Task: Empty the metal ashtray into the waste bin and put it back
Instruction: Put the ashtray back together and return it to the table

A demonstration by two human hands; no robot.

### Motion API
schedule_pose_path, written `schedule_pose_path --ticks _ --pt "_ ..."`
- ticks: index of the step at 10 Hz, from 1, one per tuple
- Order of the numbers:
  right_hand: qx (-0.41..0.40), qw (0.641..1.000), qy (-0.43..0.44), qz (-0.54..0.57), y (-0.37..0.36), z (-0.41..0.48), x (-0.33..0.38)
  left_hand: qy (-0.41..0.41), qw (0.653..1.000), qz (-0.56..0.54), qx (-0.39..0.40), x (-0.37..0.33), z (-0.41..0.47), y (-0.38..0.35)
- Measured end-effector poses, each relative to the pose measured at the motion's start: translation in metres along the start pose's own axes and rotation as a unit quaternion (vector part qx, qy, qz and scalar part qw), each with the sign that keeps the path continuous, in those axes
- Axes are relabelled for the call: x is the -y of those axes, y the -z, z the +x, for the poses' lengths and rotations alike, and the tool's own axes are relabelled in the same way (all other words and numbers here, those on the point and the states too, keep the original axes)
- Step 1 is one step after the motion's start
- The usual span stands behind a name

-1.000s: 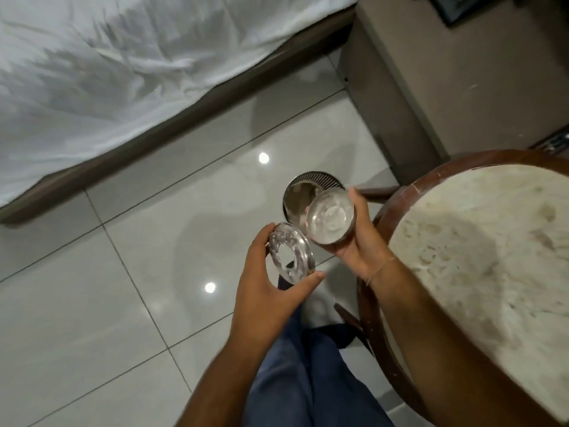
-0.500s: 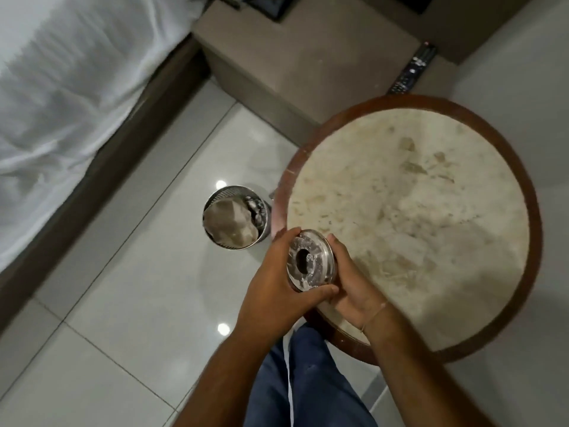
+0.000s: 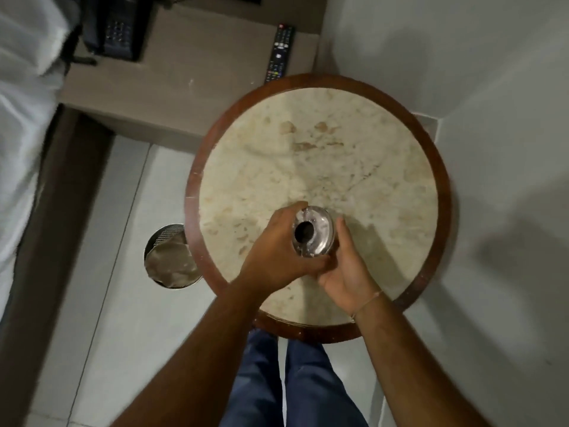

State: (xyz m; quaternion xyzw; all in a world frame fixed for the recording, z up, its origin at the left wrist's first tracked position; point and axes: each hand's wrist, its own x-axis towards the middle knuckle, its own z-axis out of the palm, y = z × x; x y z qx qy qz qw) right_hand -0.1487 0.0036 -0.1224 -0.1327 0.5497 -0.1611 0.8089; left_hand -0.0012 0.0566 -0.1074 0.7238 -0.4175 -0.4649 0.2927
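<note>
Pale glossy floor tiles (image 3: 129, 241) and a light wall surround a round table (image 3: 320, 167) with a cream marble top and a dark wooden rim, seen from straight above. Over the near half of that top, somewhat toward its left edge, both hands meet around the metal ashtray (image 3: 314, 234), a shiny round piece with a dark hole in the middle of its lid. The left hand (image 3: 277, 251) wraps the ashtray's left side, thumb across its near edge and fingers curled over the far edge. The right hand (image 3: 348, 266) cups it from the right and from below, palm turned up, fingers reaching along the right side; a thin thread band sits on that wrist. Whether the ashtray's base rests on the marble or hangs just above it cannot be told. On the floor just beside the table's left edge, partly hidden under the rim, stands the waste bin (image 3: 167, 257), a perforated metal cylinder lined with a crumpled bag. Beyond the table's far edge runs a low beige cabinet (image 3: 191, 75); a remote control (image 3: 279, 53) lies near its right end and a dark telephone (image 3: 120, 26) at its far left corner. White bedding (image 3: 21, 97) on a dark wooden frame fills the left side. Blue trouser legs (image 3: 292, 383) show below the table's near edge.
</note>
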Motion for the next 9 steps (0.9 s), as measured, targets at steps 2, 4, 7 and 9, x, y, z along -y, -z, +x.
schedule_pose_path --ticks 2,4,7,9 --pt "-0.088 0.993 0.072 -0.013 0.034 0.003 0.000 -0.053 0.978 0.197 -0.040 -0.002 0.046 -0.029" --pt "-0.135 0.985 0.101 -0.021 0.054 -0.008 -0.012 -0.090 0.954 0.281 -0.055 0.005 0.064 -0.046" --pt "-0.199 0.965 0.162 -0.045 0.053 -0.016 0.002 -0.099 0.930 0.341 -0.093 0.015 0.066 -0.056" --pt "-0.238 0.897 0.282 -0.244 0.036 -0.005 0.042 -0.033 0.906 0.419 -0.050 0.007 0.053 -0.042"
